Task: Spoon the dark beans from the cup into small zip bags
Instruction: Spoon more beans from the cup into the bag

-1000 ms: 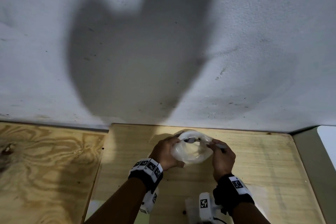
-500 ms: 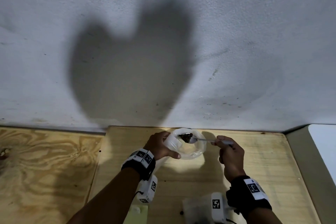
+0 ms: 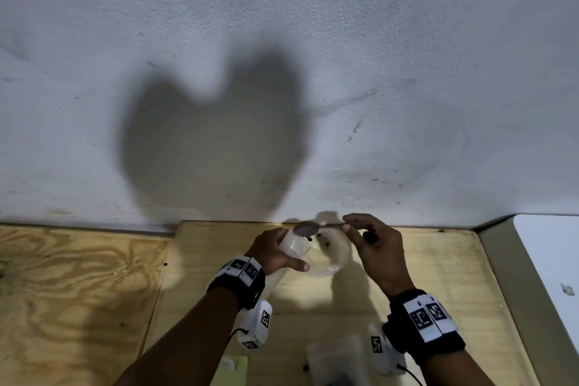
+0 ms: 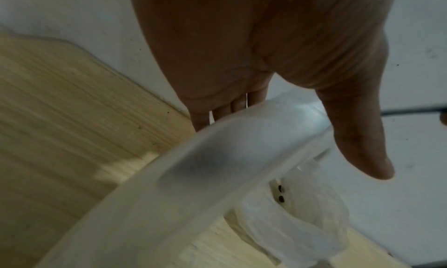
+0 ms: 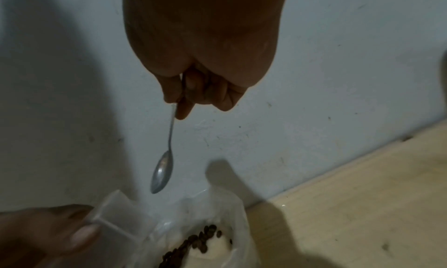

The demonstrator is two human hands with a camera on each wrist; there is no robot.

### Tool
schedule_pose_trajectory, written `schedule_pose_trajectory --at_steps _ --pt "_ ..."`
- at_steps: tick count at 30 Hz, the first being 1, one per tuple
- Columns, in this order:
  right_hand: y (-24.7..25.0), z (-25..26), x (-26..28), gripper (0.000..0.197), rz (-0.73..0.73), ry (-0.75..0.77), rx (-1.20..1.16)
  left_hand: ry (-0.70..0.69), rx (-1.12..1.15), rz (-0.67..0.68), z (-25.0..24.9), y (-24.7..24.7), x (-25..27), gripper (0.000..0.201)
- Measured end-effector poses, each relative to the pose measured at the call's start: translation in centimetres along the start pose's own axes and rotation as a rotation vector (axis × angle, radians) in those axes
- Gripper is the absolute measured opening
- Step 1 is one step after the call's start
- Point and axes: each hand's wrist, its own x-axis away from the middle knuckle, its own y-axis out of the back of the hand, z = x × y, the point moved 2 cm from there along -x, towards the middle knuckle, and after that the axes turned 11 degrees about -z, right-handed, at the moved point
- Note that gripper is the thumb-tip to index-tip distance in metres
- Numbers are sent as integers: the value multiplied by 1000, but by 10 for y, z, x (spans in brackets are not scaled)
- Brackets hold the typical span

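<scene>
My left hand [image 3: 275,252] grips a small translucent zip bag [image 3: 294,246] with its mouth held open, thumb [image 4: 358,138] along one side. Beside it stands the cup [image 3: 333,260], lined with thin clear plastic, with dark beans [image 5: 193,241] inside. My right hand [image 3: 354,229] pinches the handle of a metal spoon [image 3: 308,228]. The spoon's bowl [image 5: 162,173] hovers just above the bag's mouth [image 5: 116,211] and looks empty. A couple of beans [image 3: 310,239] show just below the spoon.
The cup stands on a pale wooden board [image 3: 423,276] against a grey wall [image 3: 282,72]. Darker plywood [image 3: 78,291] lies to the left, a white surface [image 3: 548,260] to the right. Another translucent bag [image 3: 335,357] lies at the near edge.
Half a second ago the spoon carried beans over the cup. Now its bowl is bare and sits over the zip bag. My right hand has drawn back to the right.
</scene>
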Motion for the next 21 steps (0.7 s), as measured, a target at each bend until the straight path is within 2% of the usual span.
schedule_pose_trajectory --at_steps 3,5,7,10,13,15,17,18,20,21 --pt "12 -11 -2 15 -89 -114 28 18 13 -9 -3 3 2 76" --pt "15 -23 0 19 -89 -205 75 13 1 -14 -5 6 5 87" --pt "15 -34 5 22 -72 -275 145 -1 6 -38 -3 7 10 97" --pt "6 -50 16 29 -9 -334 233 -41 5 -89 -2 10 22 90" --pt "-6 -64 24 33 61 -401 270 -64 20 -126 -2 16 36 92" --pt "-3 -62 26 14 79 -399 433 -107 22 -133 -5 21 43 85" --pt "7 -55 31 37 54 -390 607 -140 32 -146 -10 29 50 81" --pt "12 -46 34 42 10 -374 641 -142 57 -153 -12 32 53 79" --pt "17 -19 38 32 -77 -267 565 -160 112 -154 -15 39 60 80" --pt "15 -3 39 23 -63 -222 426 -182 132 -145 -18 42 63 83"
